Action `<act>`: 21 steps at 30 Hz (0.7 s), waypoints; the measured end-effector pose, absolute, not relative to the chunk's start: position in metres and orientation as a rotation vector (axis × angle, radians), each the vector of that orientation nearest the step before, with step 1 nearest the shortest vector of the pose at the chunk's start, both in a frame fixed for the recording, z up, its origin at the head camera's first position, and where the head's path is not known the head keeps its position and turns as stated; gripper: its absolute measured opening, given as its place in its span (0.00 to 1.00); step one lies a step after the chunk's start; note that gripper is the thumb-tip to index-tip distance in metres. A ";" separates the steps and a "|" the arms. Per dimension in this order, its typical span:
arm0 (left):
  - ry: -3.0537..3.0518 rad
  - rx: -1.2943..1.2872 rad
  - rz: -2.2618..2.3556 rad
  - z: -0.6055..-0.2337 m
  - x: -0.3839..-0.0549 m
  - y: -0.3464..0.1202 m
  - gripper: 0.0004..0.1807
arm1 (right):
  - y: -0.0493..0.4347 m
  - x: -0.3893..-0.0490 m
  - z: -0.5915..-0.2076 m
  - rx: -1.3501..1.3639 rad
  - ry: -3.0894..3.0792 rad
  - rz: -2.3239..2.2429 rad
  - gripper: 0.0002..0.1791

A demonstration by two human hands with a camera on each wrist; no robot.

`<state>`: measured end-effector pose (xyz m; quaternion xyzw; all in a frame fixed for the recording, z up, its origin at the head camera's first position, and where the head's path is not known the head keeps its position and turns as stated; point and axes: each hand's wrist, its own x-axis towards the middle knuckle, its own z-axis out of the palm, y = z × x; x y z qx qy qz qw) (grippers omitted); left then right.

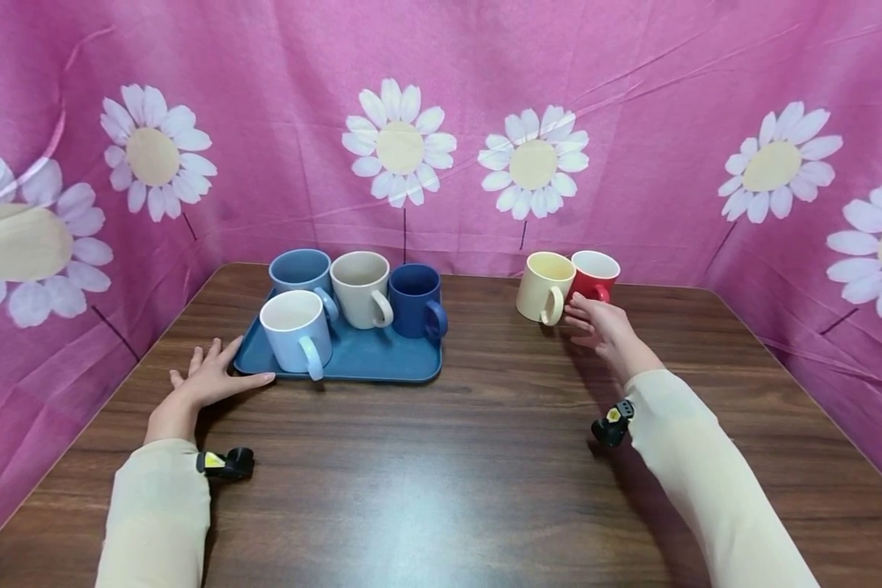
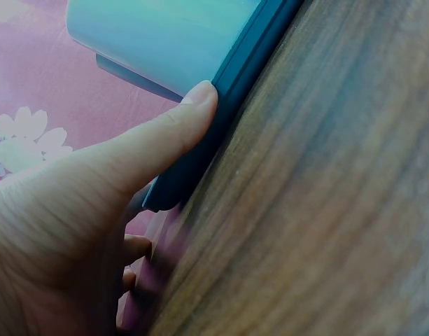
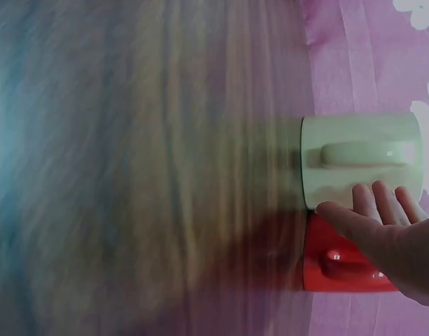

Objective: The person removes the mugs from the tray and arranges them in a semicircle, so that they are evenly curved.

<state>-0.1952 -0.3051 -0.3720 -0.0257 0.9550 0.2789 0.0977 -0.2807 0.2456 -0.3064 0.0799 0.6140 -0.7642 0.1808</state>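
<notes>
At the front left corner of a blue tray [image 1: 382, 363], my left hand [image 1: 207, 377] is spread, its thumb lying along the tray's edge in the left wrist view. Right beside that thumb a light blue mug [image 1: 294, 335] stands on the tray. My right hand [image 1: 608, 333] reaches out with extended fingers in front of a red mug [image 1: 586, 282]. A pale yellow mug [image 1: 536, 286] stands just left of the red one, its handle facing forward. In the right wrist view the fingers overlap both mugs; whether they touch is unclear.
Also on the tray are a grey-blue mug [image 1: 294, 269], a beige mug [image 1: 356, 298] and a dark blue mug [image 1: 413, 306]. The brown wooden table [image 1: 470, 457] is bordered at back and sides by a pink cloth [image 1: 279, 163] with large white flowers.
</notes>
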 end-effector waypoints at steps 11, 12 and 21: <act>2.842 -0.070 0.811 -0.371 -0.193 -0.305 0.55 | 0.250 -0.265 -0.325 0.216 1.862 -2.175 0.11; 2.843 -0.069 0.811 -0.371 -0.193 -0.304 0.55 | 0.250 -0.262 -0.324 0.206 1.866 -2.173 0.12; 2.849 -0.061 0.808 -0.371 -0.193 -0.304 0.55 | 0.239 -0.246 -0.331 0.060 1.793 -2.227 0.08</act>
